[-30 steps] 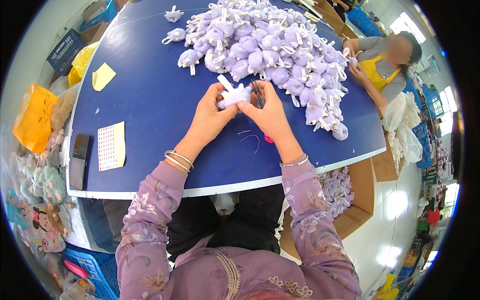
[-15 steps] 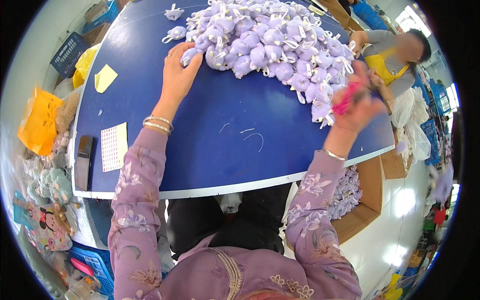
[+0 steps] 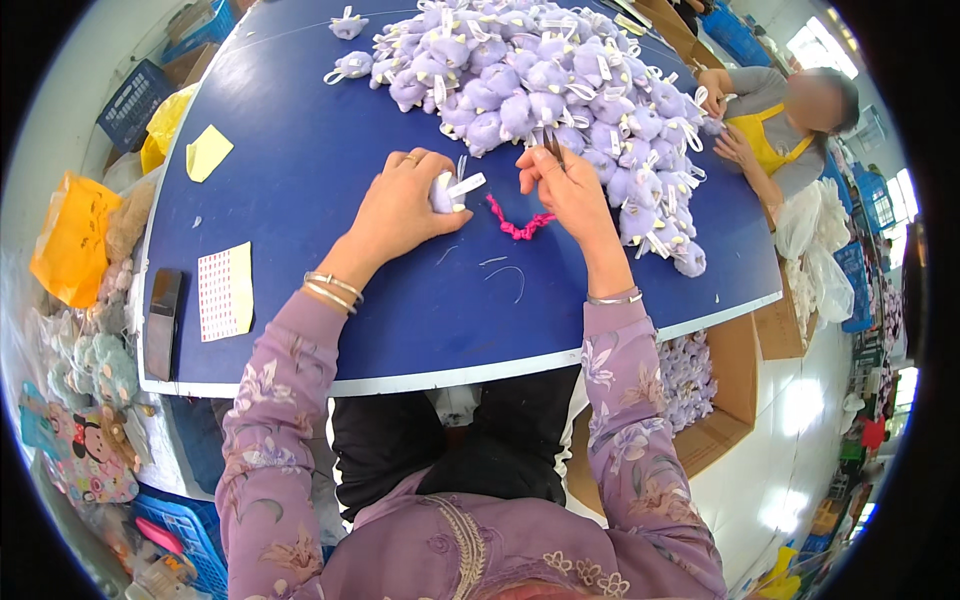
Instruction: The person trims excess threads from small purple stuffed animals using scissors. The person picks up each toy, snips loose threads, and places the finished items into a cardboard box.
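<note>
The hands are apart. The left hand [image 3: 400,205] grips a small lilac plush toy [image 3: 440,195] above the tabletop [image 3: 400,345]; its white tag [image 3: 467,185] sticks out rightward, long axis toward the right hand [image 3: 570,190]. That hand's fingers close on dark thread snips [image 3: 555,150], a knotted pink cord [image 3: 520,233] beneath. Beyond lies a heap of similar plushies [image 3: 520,90]. Below the table's edge, an open cardboard box [image 3: 733,385] contains more lilac pieces [image 3: 688,375].
</note>
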Motion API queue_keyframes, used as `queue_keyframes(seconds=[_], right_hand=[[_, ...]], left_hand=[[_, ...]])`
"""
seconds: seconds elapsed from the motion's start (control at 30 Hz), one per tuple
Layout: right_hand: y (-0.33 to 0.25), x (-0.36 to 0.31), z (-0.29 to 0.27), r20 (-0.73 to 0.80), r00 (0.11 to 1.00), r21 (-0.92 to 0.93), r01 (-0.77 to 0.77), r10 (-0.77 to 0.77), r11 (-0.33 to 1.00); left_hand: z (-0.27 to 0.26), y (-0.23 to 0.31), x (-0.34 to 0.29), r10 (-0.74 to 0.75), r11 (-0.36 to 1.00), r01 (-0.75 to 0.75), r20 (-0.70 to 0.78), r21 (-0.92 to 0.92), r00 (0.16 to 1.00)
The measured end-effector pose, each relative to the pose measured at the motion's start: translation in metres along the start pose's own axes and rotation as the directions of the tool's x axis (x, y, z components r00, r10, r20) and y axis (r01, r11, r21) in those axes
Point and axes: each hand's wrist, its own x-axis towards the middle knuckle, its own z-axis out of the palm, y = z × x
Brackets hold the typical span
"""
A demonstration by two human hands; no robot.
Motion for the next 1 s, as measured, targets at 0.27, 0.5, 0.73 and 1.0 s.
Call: queue_keyframes(seconds=[0.27,0.5,0.73,1.0], right_hand=[[-0.017,0.007,0.056,0.167,0.985,0.062,-0.046,0.035,0.997],[-0.023,-0.009,0.058,0.177,0.983,0.262,-0.087,0.041,0.961],[-0.019,-0.014,0.055,0.133,0.986,0.232,0.065,-0.097,0.97],[-0.014,-0.01,0.052,0.122,0.989,0.175,-0.103,0.082,0.979]], left_hand=[[-0.005,-0.003,-0.024,-0.294,0.458,0.239,0.108,-0.856,0.95],[-0.002,0.008,-0.025,-0.238,0.304,0.415,0.353,-0.858,0.905],[0.002,0.008,-0.024,-0.298,0.305,0.436,0.35,-0.846,0.888],[0.013,-0.001,-0.026,-0.241,0.412,0.289,0.203,-0.864,0.949]])
